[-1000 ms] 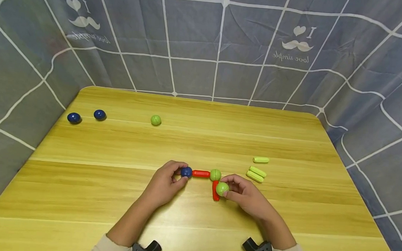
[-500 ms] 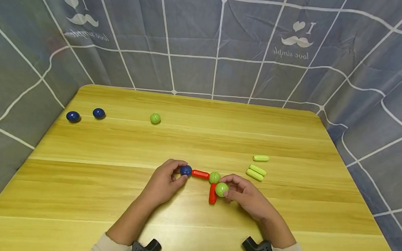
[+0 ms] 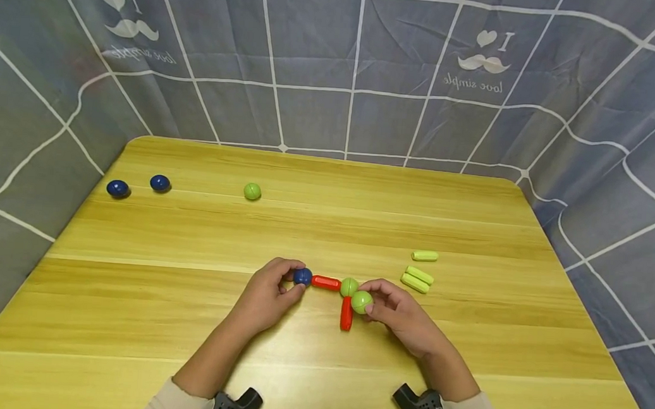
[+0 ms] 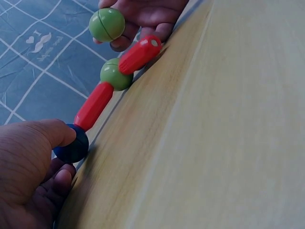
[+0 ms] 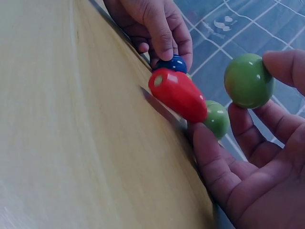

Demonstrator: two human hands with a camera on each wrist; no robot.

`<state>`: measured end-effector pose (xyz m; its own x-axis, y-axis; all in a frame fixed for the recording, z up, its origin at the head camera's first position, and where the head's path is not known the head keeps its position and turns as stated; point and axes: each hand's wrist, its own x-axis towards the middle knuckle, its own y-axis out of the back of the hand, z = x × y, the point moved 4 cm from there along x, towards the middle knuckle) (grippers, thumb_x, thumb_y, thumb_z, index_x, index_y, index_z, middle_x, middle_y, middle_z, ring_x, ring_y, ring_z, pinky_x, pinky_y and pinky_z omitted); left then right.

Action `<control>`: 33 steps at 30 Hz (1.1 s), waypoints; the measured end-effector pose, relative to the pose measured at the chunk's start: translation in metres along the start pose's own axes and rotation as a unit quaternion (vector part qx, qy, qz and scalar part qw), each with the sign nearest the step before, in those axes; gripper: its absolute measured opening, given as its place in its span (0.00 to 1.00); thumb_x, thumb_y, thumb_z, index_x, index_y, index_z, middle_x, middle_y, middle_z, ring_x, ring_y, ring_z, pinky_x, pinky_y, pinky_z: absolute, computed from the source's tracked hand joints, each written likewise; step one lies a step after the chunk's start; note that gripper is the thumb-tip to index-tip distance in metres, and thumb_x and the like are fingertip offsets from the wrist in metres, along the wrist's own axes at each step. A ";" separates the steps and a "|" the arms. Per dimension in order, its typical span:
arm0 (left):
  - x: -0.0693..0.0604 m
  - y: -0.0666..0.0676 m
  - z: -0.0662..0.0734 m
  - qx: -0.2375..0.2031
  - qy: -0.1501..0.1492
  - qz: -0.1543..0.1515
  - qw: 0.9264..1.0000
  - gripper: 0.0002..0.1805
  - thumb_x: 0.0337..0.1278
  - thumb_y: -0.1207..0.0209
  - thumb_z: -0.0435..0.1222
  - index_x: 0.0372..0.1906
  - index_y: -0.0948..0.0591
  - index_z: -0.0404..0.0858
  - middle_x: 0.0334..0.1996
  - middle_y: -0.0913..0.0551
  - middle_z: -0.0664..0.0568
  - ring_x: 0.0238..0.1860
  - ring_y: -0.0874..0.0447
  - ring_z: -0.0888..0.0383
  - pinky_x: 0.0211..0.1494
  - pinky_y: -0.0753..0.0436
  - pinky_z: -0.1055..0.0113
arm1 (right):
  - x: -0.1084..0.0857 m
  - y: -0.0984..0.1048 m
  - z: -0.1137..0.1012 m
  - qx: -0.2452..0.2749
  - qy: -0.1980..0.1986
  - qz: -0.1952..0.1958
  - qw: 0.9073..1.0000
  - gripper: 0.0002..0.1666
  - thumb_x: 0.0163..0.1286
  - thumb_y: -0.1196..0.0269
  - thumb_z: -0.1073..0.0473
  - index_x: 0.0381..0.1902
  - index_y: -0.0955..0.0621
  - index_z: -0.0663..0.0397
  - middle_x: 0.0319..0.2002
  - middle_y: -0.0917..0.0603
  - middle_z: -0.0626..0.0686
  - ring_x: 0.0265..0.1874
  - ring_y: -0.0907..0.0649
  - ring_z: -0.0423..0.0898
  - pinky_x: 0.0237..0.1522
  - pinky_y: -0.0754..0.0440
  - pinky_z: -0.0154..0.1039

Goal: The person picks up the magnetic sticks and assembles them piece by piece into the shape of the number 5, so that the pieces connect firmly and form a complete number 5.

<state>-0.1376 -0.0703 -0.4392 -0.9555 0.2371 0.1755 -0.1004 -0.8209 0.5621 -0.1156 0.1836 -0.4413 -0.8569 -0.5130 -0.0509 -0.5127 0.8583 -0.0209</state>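
Note:
My left hand (image 3: 266, 295) pinches a blue ball (image 3: 302, 276) between thumb and fingers. A red rod (image 3: 326, 283) runs from that ball to a green ball (image 3: 348, 287). From this green ball a second red rod (image 3: 346, 315) points toward me, its free end showing a pale tip in the left wrist view. My right hand (image 3: 402, 314) pinches another green ball (image 5: 249, 80), held above the table beside the joined one. In the right wrist view, a lower right fingertip (image 5: 202, 133) is close to the second rod and the joined green ball; contact is unclear.
Several yellow-green rods (image 3: 416, 280) lie to the right, beyond my right hand. At the back left are two dark blue pieces (image 3: 118, 188), and a loose green ball (image 3: 252, 191) lies nearer the middle. A grey grid-patterned curtain (image 3: 315, 58) encloses the wooden table.
The second red rod has swung left to point more straight toward me, and the first rod has tilted slightly. The green ball in my right hand has shifted slightly. My left hand keeps its hold.

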 end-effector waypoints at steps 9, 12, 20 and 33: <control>0.000 0.000 -0.001 -0.004 0.006 -0.002 1.000 0.16 0.59 0.33 0.32 0.53 0.17 0.38 0.43 0.19 0.54 0.34 0.24 0.61 0.36 0.22 0.68 | 0.003 0.002 0.002 -0.002 -0.001 0.045 0.999 0.19 0.73 0.40 0.65 0.58 0.27 0.70 0.49 0.21 0.56 0.44 0.21 0.45 0.46 0.20 0.36; 0.000 0.000 -0.001 -0.004 0.004 0.000 1.000 0.16 0.58 0.32 0.32 0.52 0.17 0.38 0.42 0.19 0.54 0.33 0.25 0.61 0.35 0.23 0.68 | 0.003 0.001 0.001 0.017 0.005 0.050 0.999 0.19 0.72 0.41 0.66 0.57 0.28 0.71 0.48 0.20 0.54 0.45 0.21 0.42 0.47 0.20 0.35; 0.001 0.001 0.000 -0.003 0.002 0.003 1.000 0.16 0.58 0.32 0.32 0.52 0.17 0.37 0.42 0.19 0.53 0.33 0.25 0.60 0.35 0.23 0.68 | 0.004 -0.002 -0.001 -0.026 0.005 0.028 0.999 0.19 0.73 0.41 0.66 0.58 0.27 0.71 0.51 0.21 0.57 0.47 0.21 0.43 0.47 0.22 0.33; 0.001 0.000 0.000 -0.005 0.010 0.000 1.000 0.16 0.59 0.33 0.33 0.52 0.17 0.39 0.42 0.19 0.55 0.33 0.25 0.60 0.36 0.23 0.68 | -0.001 -0.002 -0.001 -0.160 -0.007 0.022 0.987 0.15 0.71 0.37 0.64 0.54 0.21 0.56 0.45 0.19 0.55 0.42 0.21 0.51 0.40 0.22 0.35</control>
<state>-0.1385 -0.0705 -0.4389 -0.9608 0.2274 0.1586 -0.1041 -0.8260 0.5540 -0.1140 0.1822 -0.4398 -0.8792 -0.4728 -0.0582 -0.4674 0.8325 0.2976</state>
